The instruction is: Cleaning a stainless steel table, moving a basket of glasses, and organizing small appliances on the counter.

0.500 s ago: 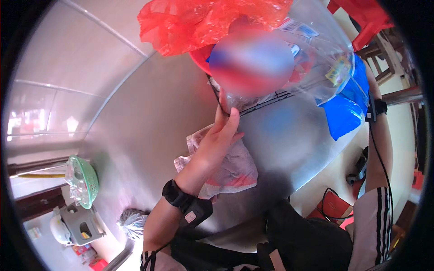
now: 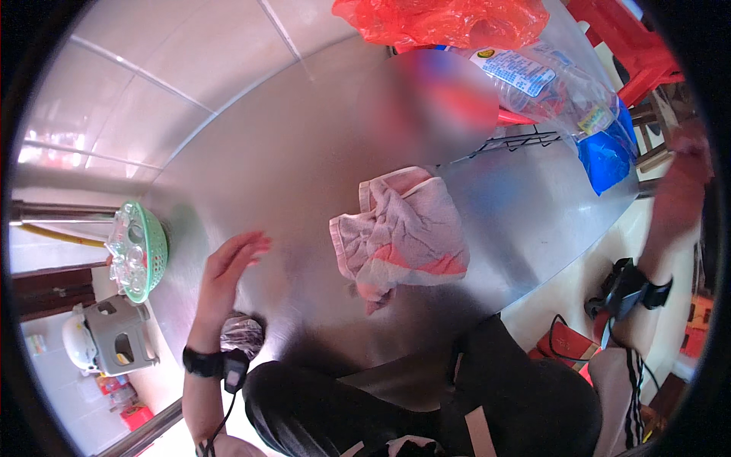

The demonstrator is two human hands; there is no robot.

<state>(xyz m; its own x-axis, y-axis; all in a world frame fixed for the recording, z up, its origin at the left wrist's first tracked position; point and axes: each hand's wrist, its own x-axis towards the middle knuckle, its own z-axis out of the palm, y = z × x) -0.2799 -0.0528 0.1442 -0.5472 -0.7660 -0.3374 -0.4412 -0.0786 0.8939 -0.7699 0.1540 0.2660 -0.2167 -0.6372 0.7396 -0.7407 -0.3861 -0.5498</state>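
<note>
Cloth [image 2: 415,228], pink and rumpled, lies partly folded on the metal table [image 2: 266,152], touched by neither hand; the flat top bears its whole weight, so it needs no holding; the left hand [image 2: 234,266] hangs to its left, well apart from it, fingers loosely bent and holding nothing; the right hand [image 2: 689,145] is a blur at the far right, beyond the blue bag [image 2: 605,171], and I cannot tell whether it is open or gripping; the clear cups [image 2: 131,255] sit in the green basket [image 2: 158,251], probably so that its wall keeps them together; the rack [image 2: 525,141], red bag [image 2: 449,27] and clear bag [image 2: 579,95] crowd the far end, perhaps grouped to save room; counted, one cloth, one basket, one rack, two hands, one red bag, one blue, one clear; the cups overlap too much to count.
</note>
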